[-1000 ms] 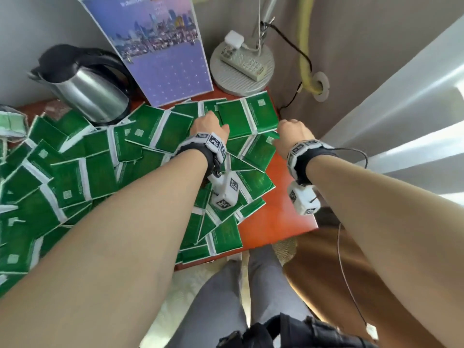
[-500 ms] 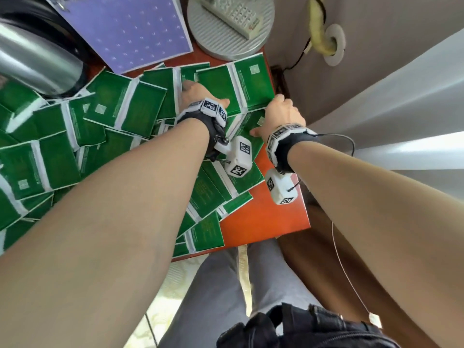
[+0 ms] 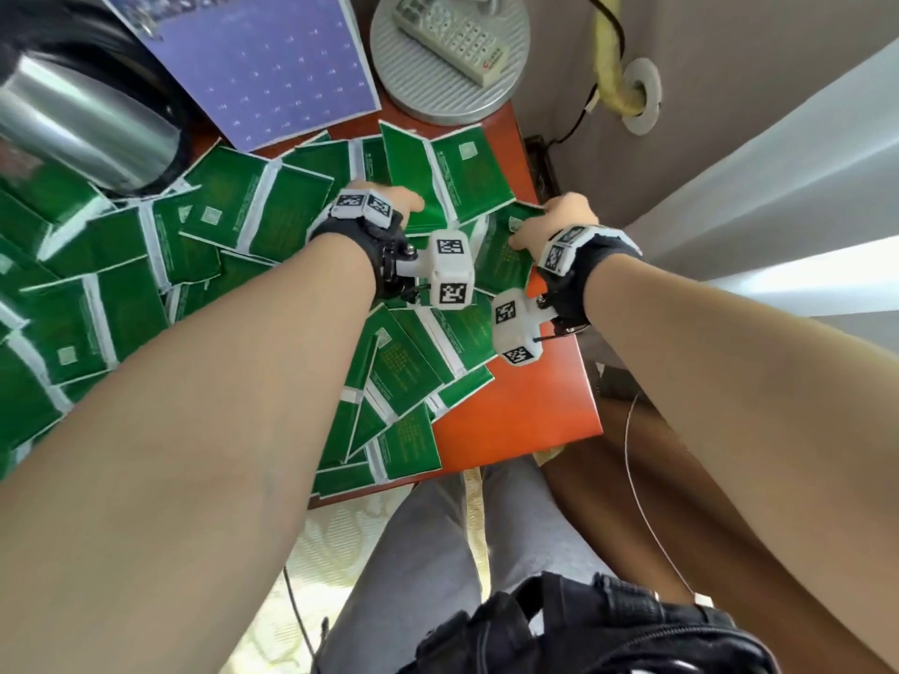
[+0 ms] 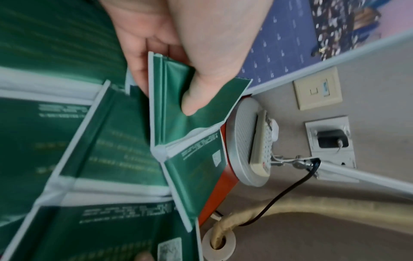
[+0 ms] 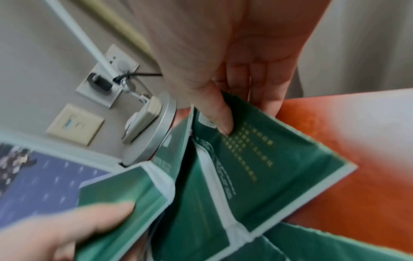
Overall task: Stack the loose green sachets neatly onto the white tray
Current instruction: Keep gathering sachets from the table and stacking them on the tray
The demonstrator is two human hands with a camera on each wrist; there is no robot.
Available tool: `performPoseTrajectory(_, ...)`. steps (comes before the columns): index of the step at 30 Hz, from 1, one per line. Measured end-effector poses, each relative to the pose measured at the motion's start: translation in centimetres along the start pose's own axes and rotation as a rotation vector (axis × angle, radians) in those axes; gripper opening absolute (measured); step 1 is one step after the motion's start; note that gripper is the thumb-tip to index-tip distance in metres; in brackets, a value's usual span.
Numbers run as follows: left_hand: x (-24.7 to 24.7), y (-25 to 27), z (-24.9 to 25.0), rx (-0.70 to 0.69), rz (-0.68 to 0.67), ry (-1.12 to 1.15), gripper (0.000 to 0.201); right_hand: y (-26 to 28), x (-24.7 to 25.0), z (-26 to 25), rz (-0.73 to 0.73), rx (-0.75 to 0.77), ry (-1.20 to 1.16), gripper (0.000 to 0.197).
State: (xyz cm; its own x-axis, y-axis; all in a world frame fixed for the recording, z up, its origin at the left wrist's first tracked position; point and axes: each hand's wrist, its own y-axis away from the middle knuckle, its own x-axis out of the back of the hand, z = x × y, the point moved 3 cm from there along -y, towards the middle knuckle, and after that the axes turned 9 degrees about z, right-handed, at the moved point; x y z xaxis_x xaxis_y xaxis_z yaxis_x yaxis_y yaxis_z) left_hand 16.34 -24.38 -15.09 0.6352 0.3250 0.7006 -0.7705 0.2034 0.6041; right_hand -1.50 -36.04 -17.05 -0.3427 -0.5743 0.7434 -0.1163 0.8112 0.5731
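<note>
Several green sachets point(image 3: 243, 221) with white seams lie loose and overlapping across the red table point(image 3: 525, 411). My left hand point(image 4: 165, 84) pinches one half of a joined pair of sachets point(image 4: 178, 109) near the far edge, thumb on top and fingers underneath. In the head view that pair point(image 3: 467, 182) lies just beyond the left hand point(image 3: 404, 201). My right hand point(image 5: 243, 113) pinches the corner of another sachet point(image 5: 257, 167) by the table's right edge, and it is lifted at that corner. The head view shows the right hand point(image 3: 559, 218) on this sachet point(image 3: 501, 255). No white tray shows in any view.
A steel kettle point(image 3: 82, 124) stands at the back left and a purple calendar point(image 3: 272, 65) leans behind the sachets. A round grey base point(image 3: 438, 94) holds a remote control point(image 3: 452, 36). A yellow hose point(image 3: 608, 65) and a cable run down the wall. My knees are below the front edge.
The head view has dropped closer to the table. My right hand moved left from the table edge onto a sachet and pinched it. My left thumb closed on the far pair.
</note>
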Motion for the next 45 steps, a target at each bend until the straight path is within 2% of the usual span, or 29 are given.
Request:
performPoseTrajectory(2, 0.8, 0.7, -0.9, -0.002, -0.014, 0.025, 0.059, 0.8, 0.7, 0.5, -0.028, -0.027, -0.046, 0.045)
performPoseTrajectory(5, 1.7, 1.2, -2.7, -0.019, -0.01, -0.012, 0.067, 2.3, 1.3, 1.3, -0.005, -0.055, -0.086, 0.041)
performPoseTrajectory(11, 2.2, 2.5, -7.6, -0.118, -0.014, -0.214, 0.068, 6.3, 0.2, 5.4, 0.067, -0.113, -0.189, 0.032)
performPoseTrajectory(14, 2.2, 3.5, -10.1, -0.145, -0.017, -0.327, 0.068, 8.3, -0.4, 7.4, 0.087, -0.101, -0.143, 0.025)
performPoseTrajectory(18, 3.1, 5.0, -12.6, -0.232, -0.042, -0.399, 0.069, 10.1, -0.7, 8.7, 0.085, 0.0, -0.003, 0.014)
performPoseTrajectory(20, 3.6, 5.8, -13.4, -0.304, -0.053, -0.447, 0.067, 10.6, -0.6, 8.6, 0.115, 0.079, 0.104, 0.018)
performPoseTrajectory(24, 3.6, 7.9, -13.0, -0.473, 0.014, -0.62, 0.038, 11.1, -0.9, 7.6, 0.162, 0.305, 0.32, 0.023)
performPoseTrajectory(26, 2.4, 9.3, -13.1, -0.551, 0.048, -0.706, 0.036, 11.6, -1.8, 7.3, 0.151, 0.414, 0.392, 0.029)
performPoseTrajectory(29, -1.3, 10.6, -14.3, -0.667, 0.097, -0.742, 0.058, 12.8, -4.5, 8.1, 0.126, 0.515, 0.446, 0.043)
performPoseTrajectory(31, -3.8, 11.3, -15.5, -0.704, 0.105, -0.743, 0.08, 13.6, -6.9, 9.3, 0.07, 0.538, 0.489, 0.064)
performPoseTrajectory(33, -5.8, 11.6, -16.4, -0.703, 0.106, -0.718, 0.089, 14.0, -9.0, 10.8, 0.046, 0.54, 0.529, 0.084)
performPoseTrajectory(38, -7.2, 11.6, -18.1, -0.774, 0.193, -0.59, 0.086, 13.9, -10.6, 12.9, 0.139, 0.665, 0.445, 0.09)
performPoseTrajectory(45, -7.3, 13.3, -20.3, -1.007, 0.095, -0.621, 0.082, 14.4, -8.9, 16.4, 0.084, 0.79, 0.47, 0.102)
